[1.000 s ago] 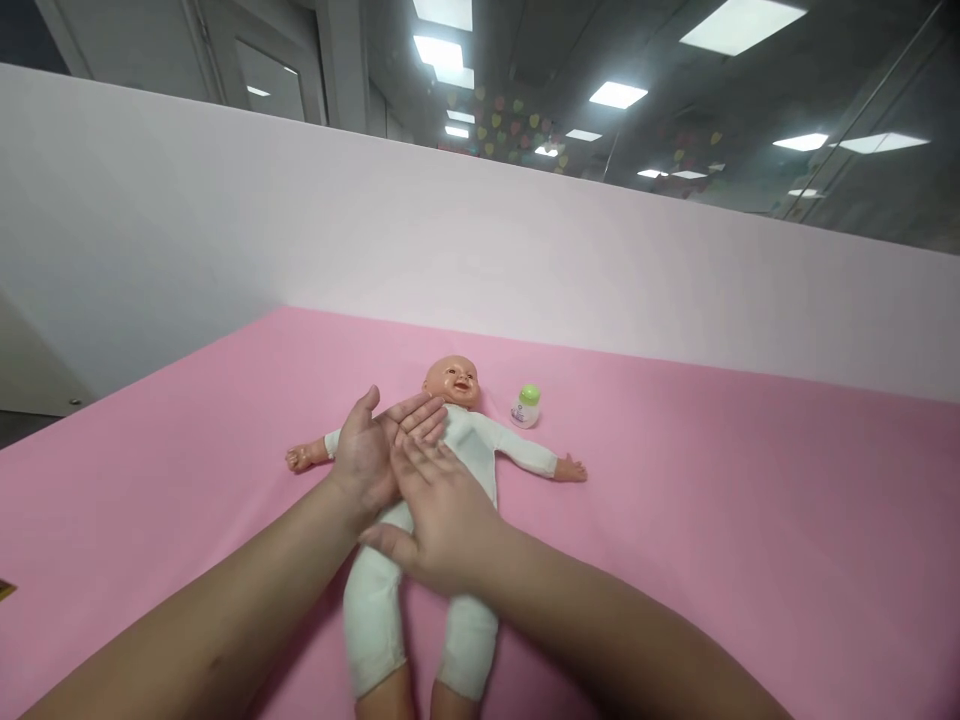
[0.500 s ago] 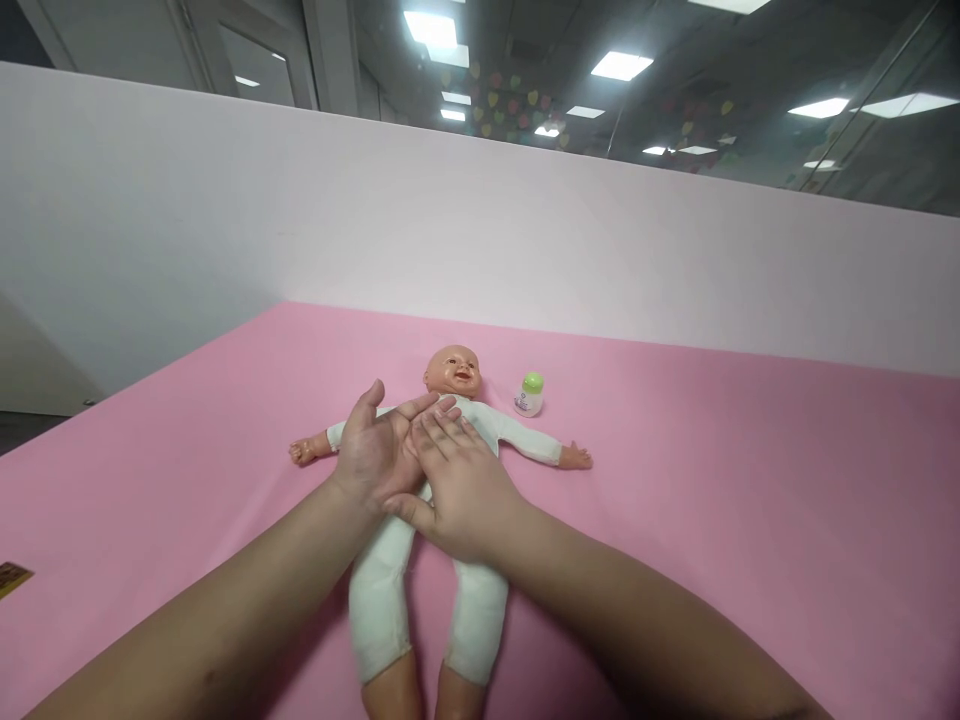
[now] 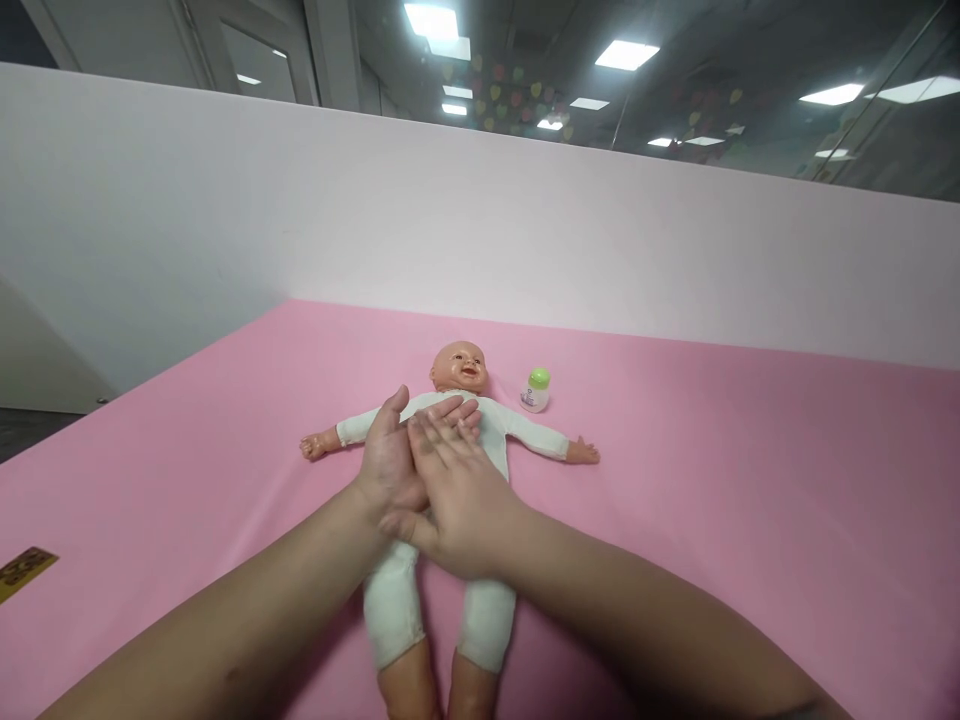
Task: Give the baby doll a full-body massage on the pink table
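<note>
A baby doll (image 3: 491, 425) with a white cloth body lies on its back, arms spread and head at the far end. Above its belly, my left hand (image 3: 391, 462) is held palm up with the fingers stretched out. My right hand (image 3: 469, 500) lies flat, palm down, across the left palm and fingers, its thumb spread toward the left wrist. No object shows between the two palms. Beside the doll's head, to the right, stands a small clear bottle (image 3: 535, 392) with a green cap. The hands and forearms hide the doll's middle.
The doll and bottle rest on a pink surface (image 3: 712, 480). Behind it runs a low white wall (image 3: 525, 230), with dark glass reflecting ceiling lights above. A yellow and black label (image 3: 26, 572) lies at the left edge.
My right hand has slid a little toward me over the left palm, and more of the left fingertips shows. The whole view has shifted slightly; the doll and bottle stay put.
</note>
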### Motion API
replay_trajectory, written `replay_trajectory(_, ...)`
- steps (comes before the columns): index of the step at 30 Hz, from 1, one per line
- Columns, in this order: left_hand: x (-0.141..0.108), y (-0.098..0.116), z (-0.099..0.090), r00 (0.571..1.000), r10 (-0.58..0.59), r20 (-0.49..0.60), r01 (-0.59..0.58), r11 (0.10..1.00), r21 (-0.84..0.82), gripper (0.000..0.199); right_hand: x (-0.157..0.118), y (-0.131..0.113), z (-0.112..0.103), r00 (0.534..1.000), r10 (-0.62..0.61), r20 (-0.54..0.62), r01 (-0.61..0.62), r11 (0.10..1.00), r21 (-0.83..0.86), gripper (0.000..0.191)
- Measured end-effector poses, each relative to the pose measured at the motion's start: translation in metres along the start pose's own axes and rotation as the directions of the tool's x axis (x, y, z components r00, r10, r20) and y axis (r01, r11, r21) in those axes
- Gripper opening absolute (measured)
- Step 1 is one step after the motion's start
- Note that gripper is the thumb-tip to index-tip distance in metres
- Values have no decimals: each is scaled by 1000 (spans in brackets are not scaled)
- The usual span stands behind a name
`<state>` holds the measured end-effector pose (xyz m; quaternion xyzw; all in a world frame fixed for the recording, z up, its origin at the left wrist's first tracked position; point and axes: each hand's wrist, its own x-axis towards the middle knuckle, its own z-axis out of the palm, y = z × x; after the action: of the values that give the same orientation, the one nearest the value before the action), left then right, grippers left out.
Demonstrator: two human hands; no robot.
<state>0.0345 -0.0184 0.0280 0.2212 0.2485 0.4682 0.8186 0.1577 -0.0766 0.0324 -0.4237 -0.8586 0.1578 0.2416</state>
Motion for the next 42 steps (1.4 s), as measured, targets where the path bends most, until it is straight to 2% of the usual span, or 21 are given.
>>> replay_trajectory(2,-1,3,2,1000,-27,-2,27,999,-44,81,3,4,-7,996,82,39,-80,996,-44,101)
replay_trajectory(5,-3,12,4,999,18,-43,-20,998,-62,78,3,0,-16,986,137,94,-131,989,-67,105)
replay_trajectory(9,-4,22,2,989,128,-79,-132,990,-41,75,-5,-16,-16,989,62,135,-60,998,-19,113)
replay_trajectory(13,-2,24,-3,989,139,-44,-142,989,-49,75,-11,-22,-9,993,-60,105,53,996,72,113)
replay_trajectory(17,-3,21,-3,996,89,-17,-90,993,-80,77,-11,-9,1,983,-178,42,176,983,52,111)
replay_trajectory(21,-10,17,6,996,72,-52,-77,993,-93,78,-3,11,6,967,-254,13,254,965,-63,107)
replay_trajectory(23,-12,15,11,997,47,-61,-53,994,-99,78,1,18,5,971,-238,6,237,963,-125,102)
replay_trajectory(26,-10,11,12,996,44,-82,-51,994,-94,72,5,25,-6,989,-148,3,146,973,-177,98)
replay_trajectory(29,-1,8,6,976,185,-118,-185,983,13,63,3,25,-28,993,-112,36,116,981,-157,81)
replay_trajectory(32,9,4,-5,922,371,-114,-345,918,194,55,-6,21,-53,984,-139,107,147,987,-63,39)
replay_trajectory(34,15,1,-11,898,426,-111,-381,879,287,51,-12,16,-62,968,-200,154,197,980,38,14)
replay_trajectory(36,20,-2,-15,884,453,-118,-391,853,346,47,-17,14,-62,943,-277,186,254,957,138,11)
replay_trajectory(38,23,-4,-19,866,481,-135,-401,830,387,43,-18,18,-53,929,-320,189,281,937,207,13)
replay_trajectory(42,29,-8,-24,830,534,-162,-417,787,454,36,-12,44,-28,936,-346,66,317,909,269,18)
